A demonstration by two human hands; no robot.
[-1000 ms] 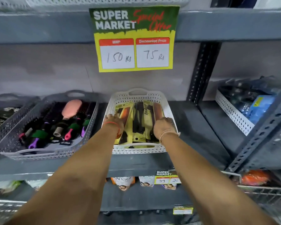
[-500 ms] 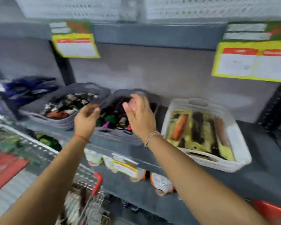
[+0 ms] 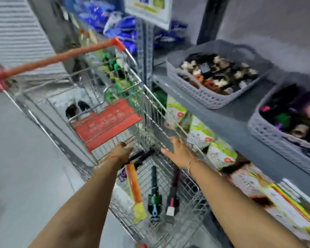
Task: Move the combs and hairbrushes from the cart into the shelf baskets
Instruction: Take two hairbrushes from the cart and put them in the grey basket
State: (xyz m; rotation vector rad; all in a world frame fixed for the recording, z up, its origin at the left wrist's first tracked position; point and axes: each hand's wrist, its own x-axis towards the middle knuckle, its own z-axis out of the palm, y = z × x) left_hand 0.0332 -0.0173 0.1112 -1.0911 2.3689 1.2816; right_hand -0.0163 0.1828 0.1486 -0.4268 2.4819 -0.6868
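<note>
Supermarket shelving stands just right of the cart [image 3: 150, 108], and the view has turned from the white comb basket down to it. Both hands have left the shelf: the left hand [image 3: 122, 149] closes on a dark comb [image 3: 141, 155], the right hand [image 3: 177, 151] hovers open. Inside the cart lie an orange packaged comb [image 3: 134, 187] and two round brushes [image 3: 155, 192], so another round begins.

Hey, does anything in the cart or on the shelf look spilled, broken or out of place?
Nothing stands out. The comb and two hairbrushes lie loose on the cart floor; the shelf baskets sit upright. Blur hides finer detail.
</note>
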